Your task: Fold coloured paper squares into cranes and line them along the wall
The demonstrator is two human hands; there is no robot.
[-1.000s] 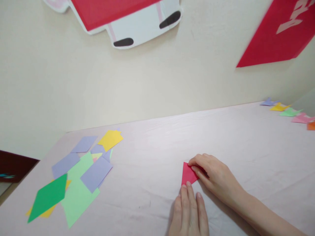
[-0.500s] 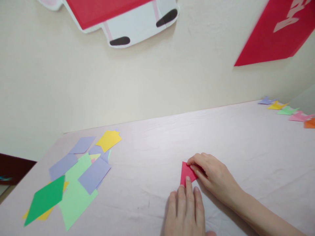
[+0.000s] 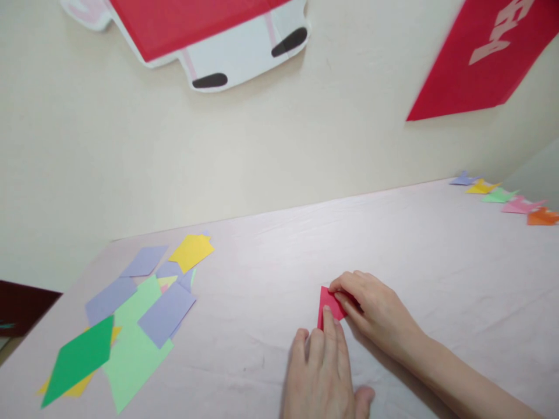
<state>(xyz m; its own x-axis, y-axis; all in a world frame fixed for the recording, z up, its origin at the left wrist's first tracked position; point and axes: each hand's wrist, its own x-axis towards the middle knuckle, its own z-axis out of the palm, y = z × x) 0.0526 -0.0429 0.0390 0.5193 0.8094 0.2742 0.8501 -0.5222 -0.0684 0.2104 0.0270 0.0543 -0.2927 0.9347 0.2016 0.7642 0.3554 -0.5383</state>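
Note:
A small folded red paper (image 3: 328,304) lies on the pale pink table (image 3: 437,256), near its front edge. My right hand (image 3: 375,311) rests on the paper's right side, fingers curled, with the fingertips pressing its top corner. My left hand (image 3: 325,372) lies flat below the paper, fingers stretched out together, and the fingertips press the paper's lower edge. Part of the paper is hidden under both hands.
Several loose coloured paper sheets (image 3: 131,314), lilac, green and yellow, lie scattered at the table's left. A row of small folded paper shapes (image 3: 502,195) sits at the far right. The cream wall (image 3: 218,163) behind carries red and white decorations (image 3: 209,35).
My left hand has slid forward, so its fingertips now cover the red paper's lower corner. The right hand has stayed on the paper. The view has drifted slightly.

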